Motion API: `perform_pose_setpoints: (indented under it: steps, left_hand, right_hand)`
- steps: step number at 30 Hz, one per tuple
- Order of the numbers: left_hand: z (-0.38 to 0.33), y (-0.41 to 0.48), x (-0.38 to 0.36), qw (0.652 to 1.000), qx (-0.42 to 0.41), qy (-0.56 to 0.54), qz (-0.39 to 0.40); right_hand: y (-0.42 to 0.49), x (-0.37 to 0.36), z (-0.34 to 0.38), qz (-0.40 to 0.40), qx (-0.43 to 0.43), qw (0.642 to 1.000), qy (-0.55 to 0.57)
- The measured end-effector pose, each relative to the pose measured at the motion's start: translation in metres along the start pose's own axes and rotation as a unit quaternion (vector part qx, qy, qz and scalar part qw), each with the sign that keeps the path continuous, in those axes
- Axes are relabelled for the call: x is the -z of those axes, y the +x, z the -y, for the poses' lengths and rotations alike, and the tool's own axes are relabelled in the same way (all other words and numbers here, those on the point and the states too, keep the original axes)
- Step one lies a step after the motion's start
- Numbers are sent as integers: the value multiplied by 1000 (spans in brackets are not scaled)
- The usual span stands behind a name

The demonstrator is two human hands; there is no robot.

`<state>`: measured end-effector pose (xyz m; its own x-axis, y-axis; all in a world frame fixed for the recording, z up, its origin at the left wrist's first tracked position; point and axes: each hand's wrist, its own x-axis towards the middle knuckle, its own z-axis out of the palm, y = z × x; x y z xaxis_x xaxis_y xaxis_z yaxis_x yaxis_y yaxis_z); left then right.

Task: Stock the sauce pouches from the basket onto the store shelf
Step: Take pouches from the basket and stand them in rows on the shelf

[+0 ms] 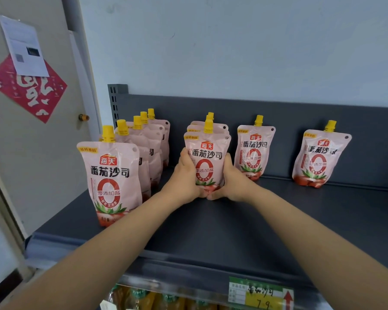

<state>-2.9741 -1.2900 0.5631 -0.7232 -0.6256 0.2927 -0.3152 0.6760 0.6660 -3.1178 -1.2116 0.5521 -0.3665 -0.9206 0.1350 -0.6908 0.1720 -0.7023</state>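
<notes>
Clamping the soft, slumping pouches (207, 157) low at both sides, left hand (187, 177) and right hand (230, 179) look best placed

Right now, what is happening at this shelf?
A person is stocking pink tomato sauce pouches with yellow caps on a dark grey shelf. The left hand and right hand clasp a small stack of pouches from both sides, standing it upright in the middle. A full row of pouches already stands at the left. Two single pouches stand further right against the back panel. The basket is not in view.
</notes>
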Motion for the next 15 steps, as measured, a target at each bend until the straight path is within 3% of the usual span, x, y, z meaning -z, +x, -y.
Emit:
perform_pose_setpoints:
  steps: [7, 11, 13, 15]
  left_hand:
    - [0, -2, 3, 1000, 8, 12, -2]
    - [-5, -12, 8, 996, 37, 76, 40]
    - [-11, -21, 16, 986, 60, 140, 63]
    - [-17, -37, 23, 980, 33, 189, 49]
  right_hand:
    - [-6, 1, 5, -22, -15, 999, -43]
    - [-33, 3, 7, -61, -40, 993, -89]
    - [-54, 8, 12, -85, -65, 973, -203]
    - [-78, 14, 21, -132, -91, 911, -380]
